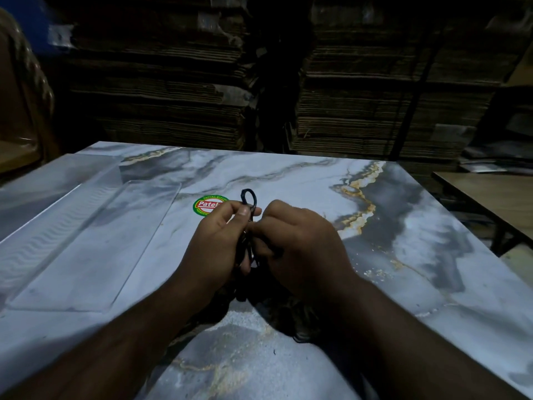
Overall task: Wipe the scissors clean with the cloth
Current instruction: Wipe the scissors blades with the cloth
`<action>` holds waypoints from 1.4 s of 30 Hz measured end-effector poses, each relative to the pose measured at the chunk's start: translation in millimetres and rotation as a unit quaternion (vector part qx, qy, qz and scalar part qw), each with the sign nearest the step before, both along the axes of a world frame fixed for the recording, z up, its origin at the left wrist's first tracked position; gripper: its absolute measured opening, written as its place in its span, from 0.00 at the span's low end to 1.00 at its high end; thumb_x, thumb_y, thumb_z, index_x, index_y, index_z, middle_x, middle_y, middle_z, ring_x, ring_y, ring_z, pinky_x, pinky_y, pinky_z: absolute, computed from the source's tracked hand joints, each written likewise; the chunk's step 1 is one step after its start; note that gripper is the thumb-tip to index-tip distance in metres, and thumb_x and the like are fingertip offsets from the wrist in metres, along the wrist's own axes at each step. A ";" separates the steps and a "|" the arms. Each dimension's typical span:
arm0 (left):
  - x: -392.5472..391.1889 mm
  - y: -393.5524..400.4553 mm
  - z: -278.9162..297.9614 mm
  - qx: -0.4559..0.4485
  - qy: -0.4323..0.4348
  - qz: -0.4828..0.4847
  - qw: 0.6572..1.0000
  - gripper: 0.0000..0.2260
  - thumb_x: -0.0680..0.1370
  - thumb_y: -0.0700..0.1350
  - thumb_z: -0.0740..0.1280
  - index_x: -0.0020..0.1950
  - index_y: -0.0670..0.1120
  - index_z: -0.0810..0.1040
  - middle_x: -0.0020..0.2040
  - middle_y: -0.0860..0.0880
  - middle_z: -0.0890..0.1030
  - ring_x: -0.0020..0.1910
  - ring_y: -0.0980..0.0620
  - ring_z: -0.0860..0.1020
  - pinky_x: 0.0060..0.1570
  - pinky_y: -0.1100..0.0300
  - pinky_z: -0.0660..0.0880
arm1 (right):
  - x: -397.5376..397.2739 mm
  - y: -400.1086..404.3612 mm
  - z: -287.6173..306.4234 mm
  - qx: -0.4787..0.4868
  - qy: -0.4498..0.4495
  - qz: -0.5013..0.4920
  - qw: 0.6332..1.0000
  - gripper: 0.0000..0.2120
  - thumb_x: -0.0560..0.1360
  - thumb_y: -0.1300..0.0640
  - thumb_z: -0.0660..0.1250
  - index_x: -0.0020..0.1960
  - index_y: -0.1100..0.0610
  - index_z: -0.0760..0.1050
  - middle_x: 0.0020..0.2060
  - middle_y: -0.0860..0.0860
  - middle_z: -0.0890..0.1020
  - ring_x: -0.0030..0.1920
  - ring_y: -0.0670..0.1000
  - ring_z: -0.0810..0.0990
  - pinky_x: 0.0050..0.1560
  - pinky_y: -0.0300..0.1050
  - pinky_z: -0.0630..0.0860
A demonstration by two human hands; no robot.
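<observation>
Both hands meet above the middle of the surface. The left hand (222, 238) has its fingers and thumb curled round the black-handled scissors (248, 215), held upright, so that one dark loop handle stands up above the fingertips while the rest runs down between the two hands and is mostly hidden. The right hand (300, 243) is clenched just beside it, its fingers pinching a dark crumpled cloth (284, 311) against the scissors' right side; the cloth trails down below the wrists onto the grey-and-white marble-patterned surface (403, 255). Just beyond the left hand lies a round green, white and red sticker (205, 205). Farther left rests a clear flat plastic tray (86, 249). Behind the surface rise dim stacks of flattened brown cardboard (161, 82).
</observation>
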State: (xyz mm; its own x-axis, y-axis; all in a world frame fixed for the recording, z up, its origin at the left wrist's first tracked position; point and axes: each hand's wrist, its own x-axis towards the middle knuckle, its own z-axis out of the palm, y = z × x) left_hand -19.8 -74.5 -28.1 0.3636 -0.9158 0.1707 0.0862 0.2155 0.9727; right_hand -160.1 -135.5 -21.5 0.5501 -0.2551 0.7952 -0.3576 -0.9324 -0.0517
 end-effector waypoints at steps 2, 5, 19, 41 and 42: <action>-1.4 0.2 -0.8 -0.002 0.009 -0.007 1.000 0.15 0.86 0.48 0.61 0.42 0.50 0.81 0.27 0.39 0.71 0.21 0.47 0.66 0.28 0.57 0.65 | 2.2 2.9 3.1 -0.045 0.019 -0.029 0.998 0.04 0.74 0.60 0.68 0.42 0.56 0.82 0.38 0.53 0.79 0.34 0.58 0.76 0.33 0.49 0.67; 0.3 -1.2 0.0 -0.002 -0.016 -0.007 1.000 0.13 0.86 0.47 0.61 0.45 0.48 0.81 0.28 0.36 0.71 0.22 0.45 0.67 0.29 0.53 0.66 | 5.3 5.3 2.9 0.024 -0.017 -0.063 0.998 0.06 0.73 0.57 0.74 0.40 0.55 0.78 0.36 0.51 0.78 0.33 0.57 0.76 0.33 0.49 0.69; 1.6 0.4 1.5 0.014 -0.025 -0.002 1.000 0.13 0.86 0.49 0.60 0.53 0.45 0.81 0.20 0.41 0.72 0.17 0.48 0.66 0.27 0.58 0.68 | -18.3 -23.8 5.8 0.181 -0.107 -0.074 0.975 0.02 0.75 0.58 0.74 0.45 0.55 0.81 0.40 0.46 0.80 0.39 0.44 0.75 0.39 0.42 0.71; 6.1 -1.6 6.3 0.009 0.008 0.028 1.000 0.11 0.86 0.46 0.61 0.59 0.44 0.82 0.23 0.48 0.73 0.17 0.52 0.69 0.19 0.65 0.66 | -12.6 -6.4 7.7 0.224 0.042 0.086 0.970 0.03 0.75 0.61 0.74 0.47 0.54 0.84 0.40 0.46 0.84 0.40 0.43 0.81 0.42 0.35 0.74; 6.5 -1.5 6.5 0.006 0.005 0.032 0.999 0.11 0.86 0.46 0.61 0.59 0.44 0.82 0.23 0.48 0.73 0.17 0.52 0.69 0.19 0.64 0.67 | -13.8 -5.8 8.4 0.217 0.051 0.087 0.971 0.04 0.75 0.62 0.73 0.46 0.54 0.84 0.39 0.46 0.83 0.40 0.43 0.80 0.41 0.36 0.74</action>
